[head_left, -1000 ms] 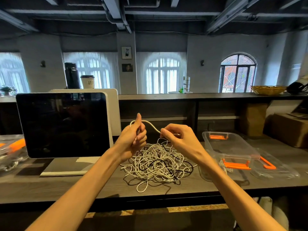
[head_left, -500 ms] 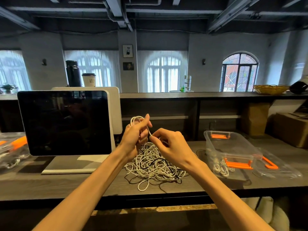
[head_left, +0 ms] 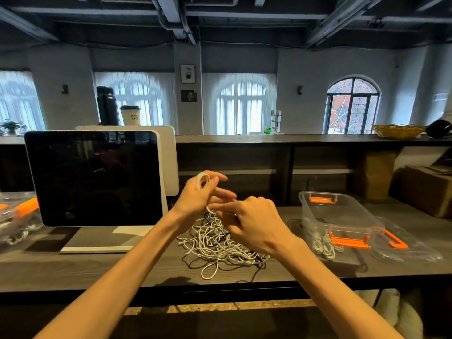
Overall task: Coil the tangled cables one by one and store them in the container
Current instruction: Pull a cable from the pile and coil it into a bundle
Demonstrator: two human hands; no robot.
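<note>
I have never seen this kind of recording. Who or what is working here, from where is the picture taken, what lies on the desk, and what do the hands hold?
No machine works here: a person uses two bare hands. The single picture comes from a camera worn on the person's head, looking forward and down, so the arms reach in from below.

The left hand holds a white cable looped around its fingers. The right hand pinches what seems to be the same cable close beside it, though motion blur hides the detail.

Below the hands, a tangled pile of cables, mostly white with some black, lies on the dark desk. To the right stands a clear container with orange handles, some coiled white cable already inside. A dark screen stands on the left.
</note>
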